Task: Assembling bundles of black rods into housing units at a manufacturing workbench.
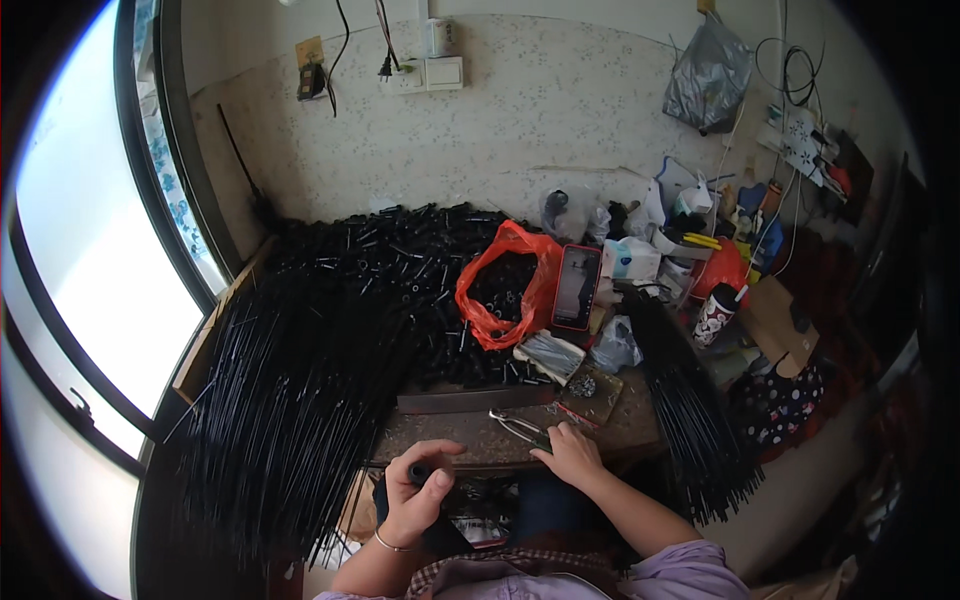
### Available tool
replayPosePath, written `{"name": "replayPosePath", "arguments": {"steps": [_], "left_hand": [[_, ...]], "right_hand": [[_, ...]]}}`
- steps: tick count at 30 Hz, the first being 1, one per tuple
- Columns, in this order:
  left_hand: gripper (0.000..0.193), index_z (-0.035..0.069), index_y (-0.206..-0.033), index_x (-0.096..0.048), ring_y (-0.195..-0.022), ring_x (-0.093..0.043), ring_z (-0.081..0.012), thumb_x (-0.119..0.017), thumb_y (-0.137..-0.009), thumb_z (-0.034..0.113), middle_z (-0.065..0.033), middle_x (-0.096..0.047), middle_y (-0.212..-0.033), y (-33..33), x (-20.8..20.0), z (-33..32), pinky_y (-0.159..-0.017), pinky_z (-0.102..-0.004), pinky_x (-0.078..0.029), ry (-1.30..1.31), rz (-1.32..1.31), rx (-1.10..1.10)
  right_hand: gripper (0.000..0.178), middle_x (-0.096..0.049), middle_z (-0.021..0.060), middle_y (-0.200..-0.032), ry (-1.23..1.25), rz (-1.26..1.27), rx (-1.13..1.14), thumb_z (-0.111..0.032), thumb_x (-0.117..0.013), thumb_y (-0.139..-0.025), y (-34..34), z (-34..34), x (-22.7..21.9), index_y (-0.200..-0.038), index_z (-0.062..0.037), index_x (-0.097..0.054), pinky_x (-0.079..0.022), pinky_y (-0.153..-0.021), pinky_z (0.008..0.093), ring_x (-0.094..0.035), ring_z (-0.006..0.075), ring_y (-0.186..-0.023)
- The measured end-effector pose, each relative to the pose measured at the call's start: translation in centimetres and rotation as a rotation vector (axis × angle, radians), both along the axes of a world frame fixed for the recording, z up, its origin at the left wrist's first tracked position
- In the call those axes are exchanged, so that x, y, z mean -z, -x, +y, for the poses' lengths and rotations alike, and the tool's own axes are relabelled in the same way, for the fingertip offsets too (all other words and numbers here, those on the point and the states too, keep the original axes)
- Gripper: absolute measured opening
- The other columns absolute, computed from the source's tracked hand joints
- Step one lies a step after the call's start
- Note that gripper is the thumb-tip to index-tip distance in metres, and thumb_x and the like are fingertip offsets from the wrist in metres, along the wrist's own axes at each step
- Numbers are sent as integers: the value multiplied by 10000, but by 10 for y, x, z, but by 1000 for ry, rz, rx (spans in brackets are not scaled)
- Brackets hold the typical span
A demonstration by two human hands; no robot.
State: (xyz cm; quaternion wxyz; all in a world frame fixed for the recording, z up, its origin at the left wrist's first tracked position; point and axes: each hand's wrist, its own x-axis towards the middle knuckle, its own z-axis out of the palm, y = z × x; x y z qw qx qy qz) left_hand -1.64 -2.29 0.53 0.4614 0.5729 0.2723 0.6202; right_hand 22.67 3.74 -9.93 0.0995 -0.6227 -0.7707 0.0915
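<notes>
My left hand [410, 500] is closed around a short black tubular piece [420, 472], whose round hollow-looking end faces up between thumb and fingers. It is held just off the table's front edge. My right hand [572, 456] rests at the front of the worn wooden table [450, 432], its fingers around the handles of a pair of pliers [512, 424]. The jaws of the pliers point left and away from me, lying near a long dark bar [475, 399]. Part of the pliers' handles is hidden under my fingers.
Many black tubular pieces [400, 250] cover the table's back. Long black rods [270, 420] hang over the left front; another bundle [695, 430] hangs at the right. Around the middle are a red plastic bag [540, 260], a phone [577, 287], a box of pins [550, 355] and a patterned cup [716, 312].
</notes>
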Motion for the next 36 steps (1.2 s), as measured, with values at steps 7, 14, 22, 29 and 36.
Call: {"name": "replayPosePath", "arguments": {"steps": [7, 14, 22, 29, 36], "left_hand": [[494, -51, -977, -499, -426, -302, -35, -668, -786, 372, 40, -384, -540, 5, -27, 2, -400, -211, -199, -135, -179, -12], [463, -10, -1136, -446, -429, -331, -63, -481, -906, 390, 28, -372, -550, 26, -86, 20, -401, -198, -290, -316, -723, 378], [523, -32, -1209, -472, -973, -533, -162, -572, -863, 347, -79, -531, -1101, -17, -21, 62, -870, -299, -406, 52, 48, 81], [287, 8, -979, -609, -826, -575, -249, -696, -729, 119, -137, -539, -963, -35, 89, 91, -721, -309, -472, -168, 779, -353], [293, 42, -975, -573, -972, -481, -331, -659, -702, 100, -161, -487, -1058, -29, 138, 103, -840, -436, -380, -299, 992, -696]], "right_hand": [[460, -506, 109, -944, -233, -56, -62, -433, -606, -785, -14, 11, 24, -968, -17, -530, -412, -831, 412, -489, 291, -974], [788, -452, 144, -1233, 112, 732, -593, -365, -692, -748, -6, -37, -52, -1371, -109, -284, -338, -975, 384, -425, 271, -1157], [475, -560, 23, -762, -70, 976, 189, -44, -604, -805, -89, -37, -143, -1246, -12, -428, -433, -505, 216, -498, 69, -538], [479, -497, 217, -1187, -154, 231, 557, -179, -645, -768, -261, 3, -73, -1174, 22, -490, -409, -868, 372, -504, 303, -1064], [670, -561, 193, -1129, 19, 206, 303, -472, -651, -741, -309, 59, -29, -1225, -35, -501, -358, -966, 365, -491, 297, -1106]]}}
